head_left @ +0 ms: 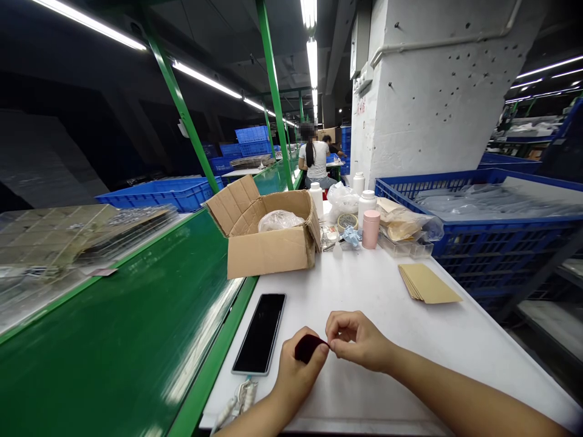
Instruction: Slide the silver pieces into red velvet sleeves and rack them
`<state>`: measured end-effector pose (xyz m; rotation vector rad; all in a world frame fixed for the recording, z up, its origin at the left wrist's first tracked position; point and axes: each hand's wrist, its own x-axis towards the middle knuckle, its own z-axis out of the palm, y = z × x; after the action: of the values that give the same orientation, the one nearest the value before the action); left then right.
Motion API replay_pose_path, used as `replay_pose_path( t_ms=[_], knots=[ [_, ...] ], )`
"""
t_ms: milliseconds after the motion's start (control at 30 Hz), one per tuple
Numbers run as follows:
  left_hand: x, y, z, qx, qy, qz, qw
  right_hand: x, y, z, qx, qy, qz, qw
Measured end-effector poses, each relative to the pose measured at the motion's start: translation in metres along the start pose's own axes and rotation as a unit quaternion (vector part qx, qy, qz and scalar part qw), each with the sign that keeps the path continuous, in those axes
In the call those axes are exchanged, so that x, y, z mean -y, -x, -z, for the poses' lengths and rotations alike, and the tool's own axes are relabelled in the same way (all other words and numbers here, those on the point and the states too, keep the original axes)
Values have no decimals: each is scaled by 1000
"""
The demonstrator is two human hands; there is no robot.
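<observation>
A small, flat, dark maroon piece that looks like soft fabric (306,348) is held low over the white table. My left hand (294,370) is closed around it, with the thumb along its near edge. At the piece's right-hand corner, the thumb and forefinger of my right hand (357,341) are pinched together; the other fingers curl in. Part of the piece is hidden inside my left palm, and I cannot make out its exact kind. A black-screened phone (259,334) lies just left of my left hand, with a cable (237,400) at its lower end.
An open cardboard box (271,252) holding a plastic bag stands ahead. Behind it are white bottles (367,206), a pink canister (370,230) and a tape roll (348,222). Brown cards (430,283) lie right, near a blue crate (473,237). A green conveyor (136,328) runs left.
</observation>
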<state>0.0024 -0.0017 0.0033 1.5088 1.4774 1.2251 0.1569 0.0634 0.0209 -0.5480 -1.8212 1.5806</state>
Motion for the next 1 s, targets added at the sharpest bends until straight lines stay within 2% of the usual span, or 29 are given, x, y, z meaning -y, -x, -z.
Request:
replay_pose_path(
  t_ms=[367, 633, 700, 800, 867, 933, 1000],
  knots=[
    [0, 0, 0, 15, -2, -9, 1000, -2, 0, -1, 11, -10, -9, 1000],
    [1, 3, -2, 35, 42, -24, 998, -5, 1, -1, 43, -153, -79, 984],
    [5, 2, -3, -14, 39, -39, 998, -6, -1, 2, 33, -202, -87, 975],
    [12, 0, -3, -137, -18, -71, 988, -7, -4, 10, -22, -240, -97, 966],
    [14, -1, -2, -168, -58, -97, 979, -8, -5, 13, -59, -237, -95, 965],
    [14, 1, -2, -122, -83, -134, 980, -8, -5, 14, -76, -222, -87, 968],
    [12, 3, -2, -40, -79, -172, 981, -7, -4, 10, -72, -204, -80, 973]
  ],
)
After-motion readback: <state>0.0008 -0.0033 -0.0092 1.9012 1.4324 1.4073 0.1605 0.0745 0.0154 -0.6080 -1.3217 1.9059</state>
